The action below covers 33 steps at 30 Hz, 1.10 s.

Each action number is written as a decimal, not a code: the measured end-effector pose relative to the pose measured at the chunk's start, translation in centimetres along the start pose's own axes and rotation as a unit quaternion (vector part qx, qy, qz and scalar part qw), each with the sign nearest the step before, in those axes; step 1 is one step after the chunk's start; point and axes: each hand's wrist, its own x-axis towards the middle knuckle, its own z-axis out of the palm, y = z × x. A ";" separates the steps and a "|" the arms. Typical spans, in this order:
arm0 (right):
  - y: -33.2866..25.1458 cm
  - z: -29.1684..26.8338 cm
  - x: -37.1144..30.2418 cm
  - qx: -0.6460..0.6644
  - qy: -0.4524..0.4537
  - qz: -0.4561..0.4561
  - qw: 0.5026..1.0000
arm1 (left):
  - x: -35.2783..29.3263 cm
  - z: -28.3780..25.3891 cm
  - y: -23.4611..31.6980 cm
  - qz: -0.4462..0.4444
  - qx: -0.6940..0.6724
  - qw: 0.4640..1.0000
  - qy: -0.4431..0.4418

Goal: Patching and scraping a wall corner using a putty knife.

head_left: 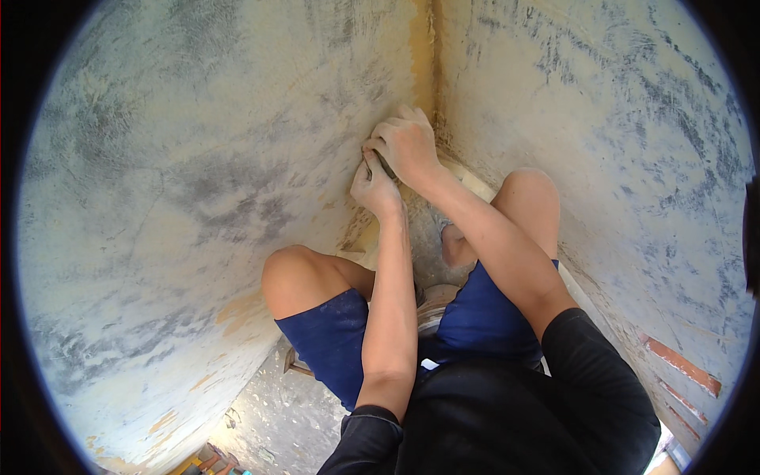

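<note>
My left hand (374, 187) and my right hand (407, 144), both dusty, meet close to the left wall (190, 182), just beside the inner corner (431, 71). Between them shows a thin dark piece (385, 165), mostly covered by my fingers, so its kind is hard to make out. The left fingers pinch its near side. Curled over the far side, the right fingers lie against or very near the wall. The wall's surface is whitish with grey smears, and a yellowish strip runs down the corner.
A right wall (617, 158) with similar patches rises close on my other side, with reddish brick (685, 366) exposed low down. My bent knees sit between both walls. Below is a grey, dusty floor (277, 419). Several small coloured things (210, 461) lie at the lower left.
</note>
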 end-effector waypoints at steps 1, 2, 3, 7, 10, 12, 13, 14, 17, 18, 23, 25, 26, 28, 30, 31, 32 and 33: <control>-0.2 -0.1 0.1 0.002 -0.003 0.001 1.000 | 0.2 -0.1 0.2 -0.001 0.002 1.000 0.003; -0.4 -0.2 0.3 0.009 0.005 0.001 1.000 | 0.5 -0.2 0.5 0.009 0.014 1.000 -0.008; -0.2 -0.3 0.6 0.011 0.016 0.000 1.000 | 0.8 0.0 0.6 0.021 0.023 0.999 -0.022; 0.2 0.4 -0.3 -0.025 -0.008 -0.010 1.000 | 0.2 -0.4 -0.3 -0.010 0.067 0.998 -0.015; -0.2 0.3 -0.1 -0.013 0.003 -0.021 1.000 | 0.2 -0.3 -0.4 -0.011 0.010 1.000 0.000; -0.1 -0.3 0.1 0.012 -0.003 0.001 1.000 | 0.1 0.1 -0.1 0.036 0.008 0.999 -0.003; -0.2 -0.4 0.0 0.012 -0.006 0.002 1.000 | 0.0 0.1 0.2 0.033 0.010 0.999 -0.002; -0.3 -0.5 0.1 0.016 0.007 0.005 1.000 | 0.2 0.0 0.7 0.021 0.034 0.999 -0.008; 0.3 0.9 -0.8 -0.005 0.008 0.000 1.000 | 0.8 -0.8 -0.9 0.011 0.098 0.995 -0.003; 0.2 1.0 -0.8 -0.031 -0.013 -0.001 0.999 | 0.8 -0.9 -1.3 0.005 0.140 0.990 0.010; -0.3 0.0 0.0 -0.012 -0.010 -0.004 1.000 | 0.6 -0.5 -0.7 0.013 0.055 0.998 0.010; -0.4 -0.4 0.0 0.006 -0.008 0.014 1.000 | 0.1 -0.1 0.4 0.022 0.077 0.997 -0.003; -0.3 -0.3 -0.2 0.011 -0.002 0.013 1.000 | -0.2 0.1 0.8 0.014 0.066 0.998 0.001; 0.4 0.4 -0.3 0.013 0.012 0.007 1.000 | -0.1 0.6 0.7 0.011 0.049 0.999 0.001; 0.3 0.6 -0.6 -0.014 -0.012 -0.001 1.000 | -0.5 0.1 0.3 -0.049 0.005 0.999 0.003; 0.2 0.7 -0.4 -0.012 -0.010 -0.003 1.000 | -0.2 0.0 0.0 -0.046 0.004 0.999 0.004; 0.1 0.7 -0.2 -0.010 -0.009 -0.008 1.000 | 0.2 0.0 -0.3 -0.012 0.015 1.000 0.008; -0.1 0.5 -0.1 -0.009 -0.011 -0.011 1.000 | 0.3 -0.1 -0.7 0.018 0.026 0.999 0.012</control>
